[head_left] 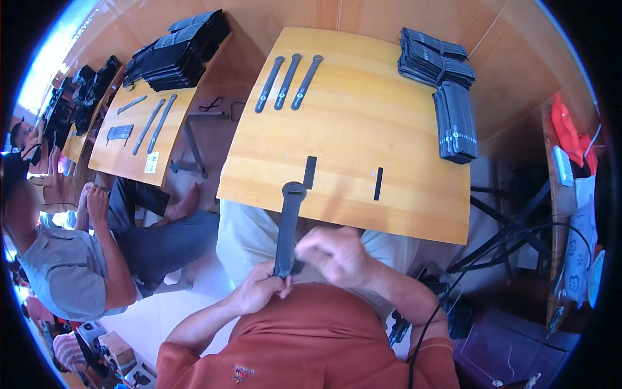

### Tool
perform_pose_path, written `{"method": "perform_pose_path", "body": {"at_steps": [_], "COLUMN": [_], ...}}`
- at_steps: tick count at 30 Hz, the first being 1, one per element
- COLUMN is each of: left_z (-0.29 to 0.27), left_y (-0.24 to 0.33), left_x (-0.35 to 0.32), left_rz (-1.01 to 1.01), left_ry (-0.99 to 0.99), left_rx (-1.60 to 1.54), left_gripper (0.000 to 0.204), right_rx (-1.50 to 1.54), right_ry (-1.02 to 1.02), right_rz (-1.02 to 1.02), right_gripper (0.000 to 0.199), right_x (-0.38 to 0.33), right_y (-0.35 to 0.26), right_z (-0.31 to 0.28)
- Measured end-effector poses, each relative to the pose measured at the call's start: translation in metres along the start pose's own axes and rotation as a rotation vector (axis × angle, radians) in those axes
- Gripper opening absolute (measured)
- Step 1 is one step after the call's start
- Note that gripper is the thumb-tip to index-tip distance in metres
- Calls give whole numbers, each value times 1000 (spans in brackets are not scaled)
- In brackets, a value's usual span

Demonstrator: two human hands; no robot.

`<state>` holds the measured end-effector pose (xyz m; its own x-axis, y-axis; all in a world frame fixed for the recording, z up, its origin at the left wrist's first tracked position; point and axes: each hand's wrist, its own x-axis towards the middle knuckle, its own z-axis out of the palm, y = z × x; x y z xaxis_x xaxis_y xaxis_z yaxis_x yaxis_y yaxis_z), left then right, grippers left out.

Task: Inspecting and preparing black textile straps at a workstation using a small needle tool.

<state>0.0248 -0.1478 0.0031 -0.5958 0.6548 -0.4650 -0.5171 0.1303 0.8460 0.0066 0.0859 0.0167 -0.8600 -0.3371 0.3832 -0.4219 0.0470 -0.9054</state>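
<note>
Three dark straps lay slantwise, side by side and apart, at the far left of my wooden table, while a fourth, the grey strap, was in my grasp. My left hand pinched it near its lower end, thumb and fingers pressed together, close to my belly. From there it stood up away from me, its rounded, slotted end reaching over the table's front edge. My right hand was just beside the strap's lower part, its fingers curled and a little blurred; I cannot tell whether they gripped or touched anything.

Two short black strips lay near the front edge: the left strip just beside the slotted end, the right strip well apart from it. At the far right corner sat a bound stack of dark straps, and nearer me, up against it, a second stack reached along the right edge.

To my left, a person in a grey shirt sat with hands raised close together, near another wooden table that bore more straps and a tall black pile.
</note>
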Motion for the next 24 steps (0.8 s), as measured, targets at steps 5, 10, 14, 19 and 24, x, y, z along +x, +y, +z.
{"method": "perform_pose_path", "body": {"at_steps": [5, 10, 14, 19, 24], "left_z": [-16, -36, -27, -27, -31], "left_y": [-14, -34, -37, -38, -43], "left_x": [-16, -26, -23, -21, -25], "left_rz": [-83, -104, -38, -69, -59], "left_ry": [67, 199, 203, 203, 218], "left_rx": [-23, -145, -239, -257, -307], "left_gripper": [8, 7, 9, 9, 8], "right_rx": [-68, -605, -995, -1183, -1169], "right_ry": [1115, 1228, 949, 461, 230], "right_rz": [12, -297, -240, -89, 35], "right_gripper": [19, 20, 10, 6, 8], "right_x": [68, 87, 108, 109, 106], "right_y": [13, 24, 34, 108, 131], "right_z": [-160, -238, -197, -149, -121]}}
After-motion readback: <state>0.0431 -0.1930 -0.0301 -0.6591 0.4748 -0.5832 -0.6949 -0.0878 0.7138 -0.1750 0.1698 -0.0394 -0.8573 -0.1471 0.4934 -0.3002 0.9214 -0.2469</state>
